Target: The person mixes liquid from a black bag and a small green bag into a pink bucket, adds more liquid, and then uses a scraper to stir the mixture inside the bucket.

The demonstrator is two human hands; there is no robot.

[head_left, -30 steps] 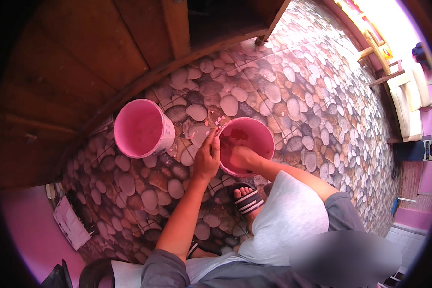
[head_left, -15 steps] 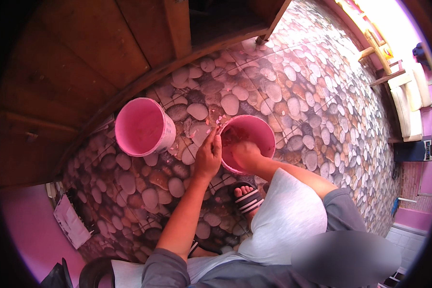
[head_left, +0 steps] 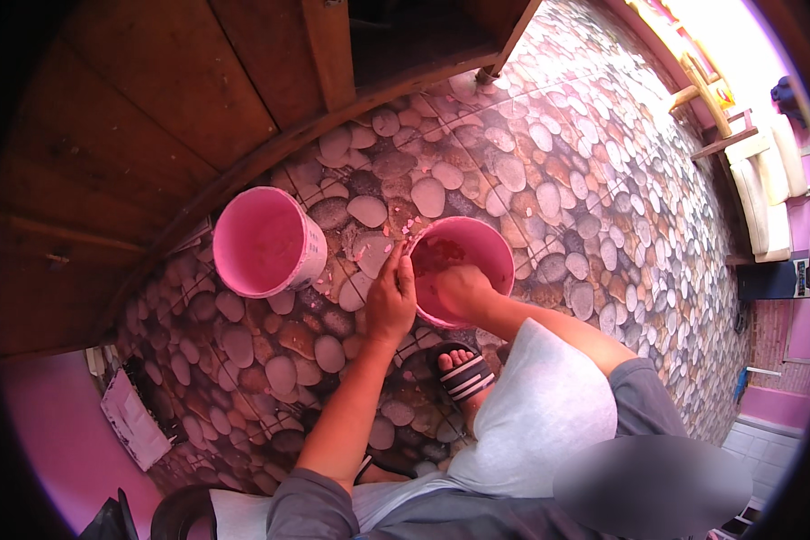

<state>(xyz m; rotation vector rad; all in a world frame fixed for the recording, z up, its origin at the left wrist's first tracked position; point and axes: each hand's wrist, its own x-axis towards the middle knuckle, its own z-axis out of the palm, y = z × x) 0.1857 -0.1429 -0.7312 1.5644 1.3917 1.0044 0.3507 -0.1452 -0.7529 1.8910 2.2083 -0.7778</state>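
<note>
A pink bucket (head_left: 495,241) is on the floor before me, with dark reddish flakes lying inside it. My left hand (head_left: 392,295) grips its left rim, fingers along the outer wall. Deep within the same bucket is my right hand (head_left: 460,292), closed and pressed down toward the inner wall. Whatever its fingers hold, if anything, is hidden by the hand itself. Small pink chips (head_left: 411,223) lie scattered on the floor just beyond the left rim.
A second bucket (head_left: 310,256), pink inside and pale outside, stands to the left. Dark wooden cabinet panels (head_left: 153,117) rise behind it. My sandalled foot (head_left: 463,367) is close to the near side of the first bucket. A pale sofa (head_left: 765,193) is at the far right.
My right hand has shifted slightly inside the bucket. The left hand keeps its grip on the rim, and the whole view has tilted a little.
</note>
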